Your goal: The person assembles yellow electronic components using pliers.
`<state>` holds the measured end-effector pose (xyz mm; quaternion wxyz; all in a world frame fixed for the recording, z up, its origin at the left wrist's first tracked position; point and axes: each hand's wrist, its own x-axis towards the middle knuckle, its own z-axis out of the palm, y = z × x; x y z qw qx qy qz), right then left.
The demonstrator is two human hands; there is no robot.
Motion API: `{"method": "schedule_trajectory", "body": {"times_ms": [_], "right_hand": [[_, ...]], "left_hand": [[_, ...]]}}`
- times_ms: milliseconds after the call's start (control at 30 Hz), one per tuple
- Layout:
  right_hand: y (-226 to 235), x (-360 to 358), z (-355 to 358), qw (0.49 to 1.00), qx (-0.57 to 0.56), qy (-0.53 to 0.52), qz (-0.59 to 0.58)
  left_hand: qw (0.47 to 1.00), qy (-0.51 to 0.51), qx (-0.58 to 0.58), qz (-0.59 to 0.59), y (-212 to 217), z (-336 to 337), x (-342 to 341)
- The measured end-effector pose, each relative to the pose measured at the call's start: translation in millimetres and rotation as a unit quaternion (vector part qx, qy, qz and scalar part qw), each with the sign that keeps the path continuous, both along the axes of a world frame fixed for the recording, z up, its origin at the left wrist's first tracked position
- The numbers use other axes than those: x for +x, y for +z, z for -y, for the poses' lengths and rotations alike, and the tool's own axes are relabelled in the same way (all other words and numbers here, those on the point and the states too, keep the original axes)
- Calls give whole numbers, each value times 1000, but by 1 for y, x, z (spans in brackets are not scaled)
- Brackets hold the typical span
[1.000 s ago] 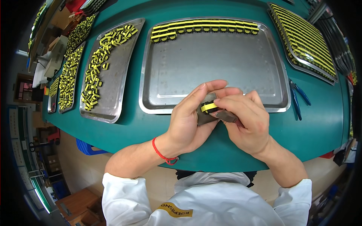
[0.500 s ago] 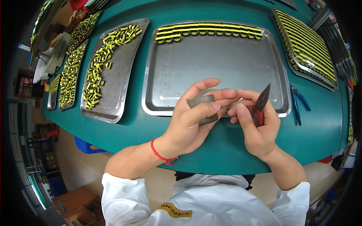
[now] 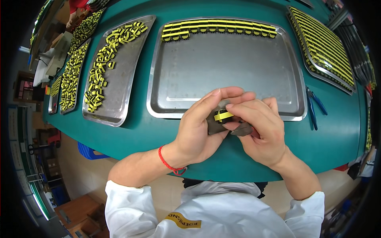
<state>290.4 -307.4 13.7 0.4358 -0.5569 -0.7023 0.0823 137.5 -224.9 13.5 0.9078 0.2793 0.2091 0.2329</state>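
Over the near edge of the big tray, my two hands are close together. My left hand (image 3: 193, 133) is curled around a dull grey-brown block (image 3: 214, 127), partly hidden by the fingers. A small yellow-and-black component (image 3: 223, 115) is at the block's upper part, and my right fingertips touch it. In my right hand (image 3: 265, 133) is a pair of pliers (image 3: 242, 129), with its dark jaws pointing left and a bit of red handle showing in the palm. Similar components (image 3: 222, 26) stand in neat rows along the far side of the big metal tray (image 3: 230, 75).
Left of it, another metal tray (image 3: 123, 79) carries loose components. Further trays of loose pieces reach the far left. A full tray of ordered components (image 3: 323, 47) stands at the right. Blue-handled cutters (image 3: 315, 107) lie beside the big tray. Another person's hand (image 3: 72, 18) is at the upper left.
My hands have come together, and a yellow-and-black component now shows at the block. The pliers have swung from pointing up to pointing left. My left fingers have closed in more.
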Motion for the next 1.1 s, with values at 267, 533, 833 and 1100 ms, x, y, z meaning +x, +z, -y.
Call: {"method": "schedule_trajectory", "body": {"times_ms": [267,533,833,1100], "right_hand": [[-1,0,-1,1000,10,-9,17],[7,-1,-4,998,-54,-15,-19],[-9,7,5,970,-102,-23,-221],[7,-3,14,919,-188,46,-343]], "left_hand": [[999,10,-36,20,1,4,3],[999,16,-35,15,2,5,3],[999,37,1,-10,10,0,4],[956,103,273,6,-6,2,2]]}}
